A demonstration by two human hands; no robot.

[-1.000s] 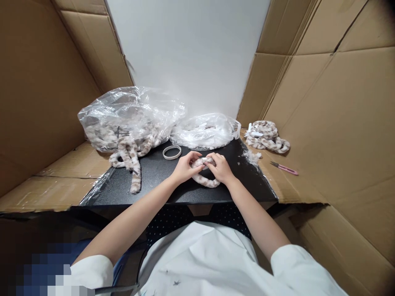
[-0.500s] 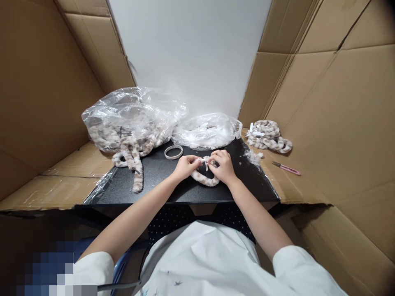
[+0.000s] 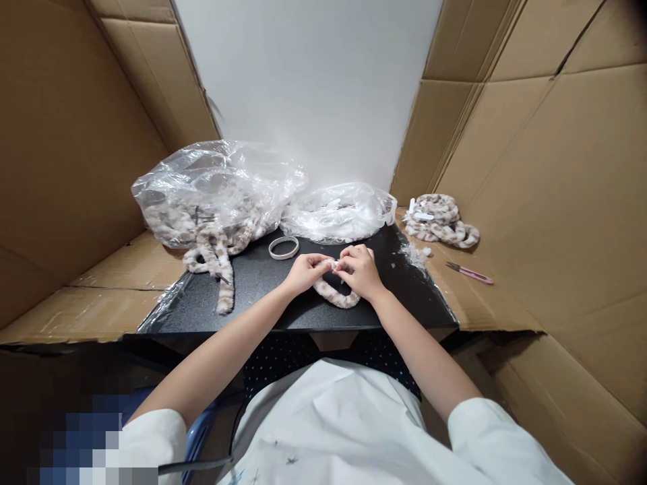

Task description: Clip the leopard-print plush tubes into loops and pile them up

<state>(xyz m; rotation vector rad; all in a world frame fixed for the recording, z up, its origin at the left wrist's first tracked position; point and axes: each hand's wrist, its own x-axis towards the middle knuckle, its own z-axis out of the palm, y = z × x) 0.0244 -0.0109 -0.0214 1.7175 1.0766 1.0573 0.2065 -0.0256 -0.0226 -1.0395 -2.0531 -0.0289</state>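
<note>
Between my hands, over the black table, is a fluffy fabric loop (image 3: 337, 296) in cream with brown spots. My left hand (image 3: 306, 273) pinches its upper left end, thumb and finger pressed together. Opposite it, my right hand (image 3: 361, 272) is closed with its fingertips at a small white piece where the ends of the loop come together. My fingers cover most of that joint, so I cannot see how the ends are joined. The lower curve of the loop hangs toward me, touching or close to the tabletop.
A clear plastic bag (image 3: 217, 175) of fluffy strips spills over at the left. Beside it lie a tape-like ring (image 3: 284, 248) and another filled plastic bag (image 3: 338, 215). Finished-looking fluffy loops (image 3: 437, 219), white fluff (image 3: 417, 254) and pink-handled thread snips (image 3: 469, 273) lie right. Cardboard walls (image 3: 566, 175) flank the table.
My right hand has moved slightly left, closer to my left fingertips. The white piece that hung between my hands is now mostly covered by my fingers.
</note>
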